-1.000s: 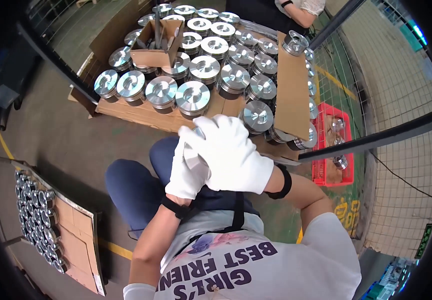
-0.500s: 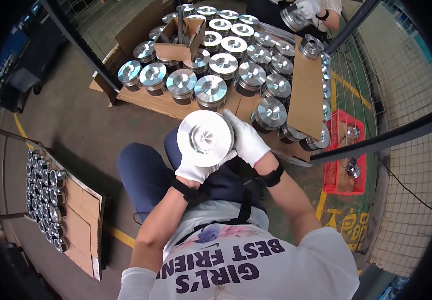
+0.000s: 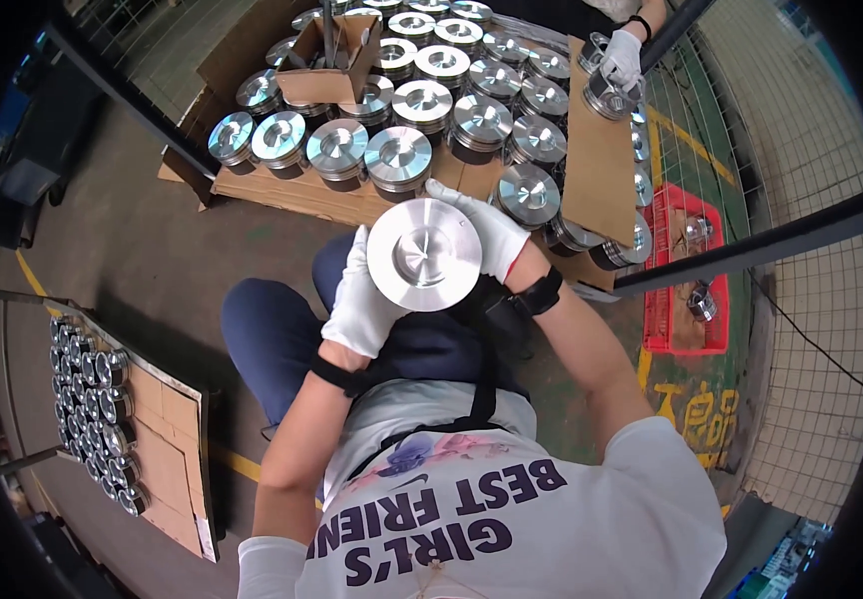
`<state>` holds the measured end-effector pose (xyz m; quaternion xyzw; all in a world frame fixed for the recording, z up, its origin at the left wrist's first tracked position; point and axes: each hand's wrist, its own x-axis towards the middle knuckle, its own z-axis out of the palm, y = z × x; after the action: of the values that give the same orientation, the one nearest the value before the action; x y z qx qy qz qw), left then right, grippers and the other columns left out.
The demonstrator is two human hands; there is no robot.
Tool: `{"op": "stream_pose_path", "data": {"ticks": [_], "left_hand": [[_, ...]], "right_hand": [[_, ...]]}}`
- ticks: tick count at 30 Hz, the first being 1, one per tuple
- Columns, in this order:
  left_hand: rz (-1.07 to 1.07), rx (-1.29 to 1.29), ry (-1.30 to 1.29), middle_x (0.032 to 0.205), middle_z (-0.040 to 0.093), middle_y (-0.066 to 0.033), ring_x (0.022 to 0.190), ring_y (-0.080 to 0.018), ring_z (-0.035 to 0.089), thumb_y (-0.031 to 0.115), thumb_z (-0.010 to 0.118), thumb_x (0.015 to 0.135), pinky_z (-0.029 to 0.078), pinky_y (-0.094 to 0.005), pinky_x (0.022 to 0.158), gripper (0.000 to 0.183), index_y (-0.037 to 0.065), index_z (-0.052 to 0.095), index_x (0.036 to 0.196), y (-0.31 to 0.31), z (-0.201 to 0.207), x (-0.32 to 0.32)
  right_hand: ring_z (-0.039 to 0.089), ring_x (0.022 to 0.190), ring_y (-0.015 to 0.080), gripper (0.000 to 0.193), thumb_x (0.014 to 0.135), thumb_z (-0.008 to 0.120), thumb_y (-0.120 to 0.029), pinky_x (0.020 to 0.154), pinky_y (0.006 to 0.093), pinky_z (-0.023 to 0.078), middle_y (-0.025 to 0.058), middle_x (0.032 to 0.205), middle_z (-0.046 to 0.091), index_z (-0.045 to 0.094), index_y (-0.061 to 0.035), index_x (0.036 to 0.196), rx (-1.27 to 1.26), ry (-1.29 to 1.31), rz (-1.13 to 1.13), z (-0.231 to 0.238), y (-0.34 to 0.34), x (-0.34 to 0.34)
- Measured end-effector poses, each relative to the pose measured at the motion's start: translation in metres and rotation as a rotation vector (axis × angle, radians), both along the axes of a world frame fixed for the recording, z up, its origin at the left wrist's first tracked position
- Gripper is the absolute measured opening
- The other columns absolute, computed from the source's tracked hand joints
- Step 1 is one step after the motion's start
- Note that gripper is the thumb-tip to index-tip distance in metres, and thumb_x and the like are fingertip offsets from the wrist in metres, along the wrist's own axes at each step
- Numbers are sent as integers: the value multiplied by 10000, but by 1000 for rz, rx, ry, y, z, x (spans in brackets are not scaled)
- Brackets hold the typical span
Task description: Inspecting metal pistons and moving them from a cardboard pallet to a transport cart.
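Observation:
A bright silver engine piston (image 3: 424, 256) is held between my two white-gloved hands over my lap, its round crown with a dished middle facing up. My left hand (image 3: 361, 299) grips its left side and lower left edge. Around the right and upper right side curves my right hand (image 3: 486, 232). The undersides of the fingers are hidden by the piston. Just beyond, rows of similar pistons (image 3: 398, 160) stand crown up on a cardboard-covered table (image 3: 291, 196); the nearest are close to my right fingertips.
A small cardboard box (image 3: 336, 82) sits on the pistons. At the far right, a co-worker's gloved hand (image 3: 623, 60) holds a piston above a cardboard strip (image 3: 599, 170). A red crate (image 3: 686, 337) lies right, by a dark frame bar (image 3: 751, 258). More pistons stand on a board (image 3: 167, 439) at left.
The piston has turned, and my left hand has shifted from beneath it to its left side. The co-worker's hand has brought a piston down to the cardboard strip. The view has shifted slightly.

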<state>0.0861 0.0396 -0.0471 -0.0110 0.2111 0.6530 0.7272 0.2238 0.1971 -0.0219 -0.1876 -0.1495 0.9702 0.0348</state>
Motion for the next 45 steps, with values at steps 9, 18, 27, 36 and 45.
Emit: {"op": "stream_pose_path", "data": {"ticks": [9, 18, 27, 36, 45], "left_hand": [[-214, -181, -81, 1360, 536, -167, 1208, -423, 548, 568, 564, 925, 421, -730, 945, 679, 117, 436, 1416, -9, 43, 10], [37, -165, -396, 1423, 412, -244, 1240, -504, 467, 624, 549, 893, 434, -677, 992, 804, 76, 336, 1441, -11, 54, 14], [235, 12, -348, 1397, 474, -166, 1251, -366, 508, 516, 506, 958, 470, -597, 1023, 624, 87, 406, 1400, -11, 51, 27], [201, -60, -465, 1353, 498, -179, 1219, -391, 529, 457, 525, 960, 483, -550, 1033, 581, 33, 429, 1344, -14, 57, 35], [205, -77, -446, 1355, 490, -195, 1229, -403, 521, 467, 534, 954, 485, -534, 1036, 615, 16, 412, 1354, -11, 55, 33]], "right_hand": [[626, 801, 117, 381, 890, 718, -343, 754, 263, 487, 44, 945, 702, 704, 8, 1037, 948, -389, 252, 41, 8, -14], [656, 1001, 186, 443, 999, 565, -323, 882, 313, 517, 119, 1168, 671, 584, 34, 1261, 777, -327, -109, 48, -14, -1], [662, 1005, 168, 404, 975, 603, -380, 903, 322, 537, 90, 1132, 689, 634, -42, 1194, 199, -170, -258, -33, -22, -24], [687, 915, 177, 276, 997, 567, -300, 845, 331, 566, 69, 1062, 712, 648, -77, 1138, 95, -167, -195, -28, -15, -31], [674, 832, 130, 247, 1004, 567, -279, 766, 288, 555, 31, 973, 720, 672, -62, 1059, 68, -165, -177, -25, -12, -34]]}}
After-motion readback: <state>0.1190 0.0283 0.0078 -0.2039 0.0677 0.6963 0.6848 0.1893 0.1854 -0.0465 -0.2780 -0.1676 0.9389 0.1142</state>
